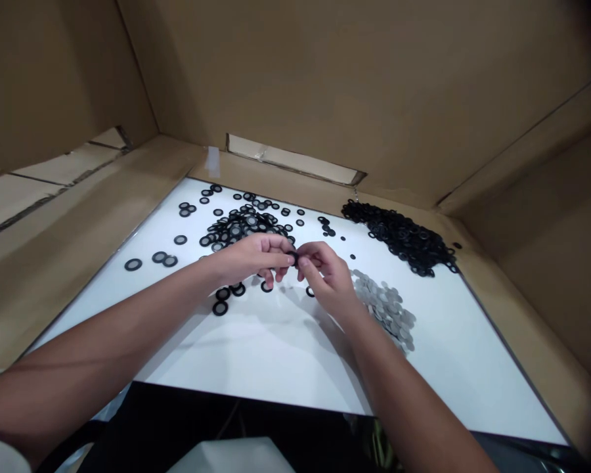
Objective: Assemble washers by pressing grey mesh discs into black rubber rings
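Left arm (93,335) and right arm (408,401), fingers (280,259) pinched, hold one black ring (292,257).

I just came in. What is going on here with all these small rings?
A person's left hand and right hand hold a small black ring between their fingertips, above a white surface. Black rings with grey centres lie heaped and scattered beyond the hands. To the right are a heap of plain black rings and a heap of grey discs. Cardboard walls surround the surface.
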Demonstrator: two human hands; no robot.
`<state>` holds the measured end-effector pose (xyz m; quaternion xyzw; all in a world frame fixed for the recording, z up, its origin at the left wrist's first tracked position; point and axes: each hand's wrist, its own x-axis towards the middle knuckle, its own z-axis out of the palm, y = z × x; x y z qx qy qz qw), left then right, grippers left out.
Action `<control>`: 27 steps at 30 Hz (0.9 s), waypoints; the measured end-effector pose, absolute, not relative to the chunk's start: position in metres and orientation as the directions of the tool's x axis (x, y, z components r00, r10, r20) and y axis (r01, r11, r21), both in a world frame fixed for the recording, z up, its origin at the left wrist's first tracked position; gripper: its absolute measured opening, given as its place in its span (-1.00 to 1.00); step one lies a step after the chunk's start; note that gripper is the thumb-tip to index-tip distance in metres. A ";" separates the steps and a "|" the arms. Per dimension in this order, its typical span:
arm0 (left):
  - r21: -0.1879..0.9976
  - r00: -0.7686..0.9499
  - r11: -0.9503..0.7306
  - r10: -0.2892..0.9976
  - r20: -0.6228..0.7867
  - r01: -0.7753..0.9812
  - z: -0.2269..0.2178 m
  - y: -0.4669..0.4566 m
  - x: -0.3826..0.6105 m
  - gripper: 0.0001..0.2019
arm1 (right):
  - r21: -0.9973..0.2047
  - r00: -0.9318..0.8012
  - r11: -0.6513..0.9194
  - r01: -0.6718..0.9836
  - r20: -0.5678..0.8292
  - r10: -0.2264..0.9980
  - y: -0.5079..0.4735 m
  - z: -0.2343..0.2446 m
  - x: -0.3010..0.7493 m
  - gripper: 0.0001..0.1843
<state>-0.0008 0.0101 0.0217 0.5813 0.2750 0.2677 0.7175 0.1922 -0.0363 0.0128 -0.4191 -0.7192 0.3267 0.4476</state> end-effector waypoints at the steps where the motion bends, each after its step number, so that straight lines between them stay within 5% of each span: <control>1: 0.979 0.699 0.188 0.710 -0.081 -0.077 0.022 0.010 -0.001 -0.81 | -0.840 -0.251 0.443 0.314 0.376 0.892 -0.036 0.013 0.192 -0.79; 5: 0.979 0.682 0.177 0.729 -0.058 -0.105 0.021 0.011 -0.002 -0.82 | -0.777 -0.300 0.502 0.379 0.410 0.861 -0.034 0.014 0.192 -0.66; 19: 0.987 0.690 0.154 0.719 -0.086 -0.037 0.019 0.013 -0.003 -0.80 | -0.660 -0.385 0.591 0.465 0.450 0.806 -0.033 0.018 0.197 -0.74; 27: 0.999 0.702 -0.016 0.712 -0.016 0.039 0.020 0.010 0.001 -0.87 | -0.791 -0.301 0.414 0.450 0.302 0.904 -0.032 0.016 0.198 -0.77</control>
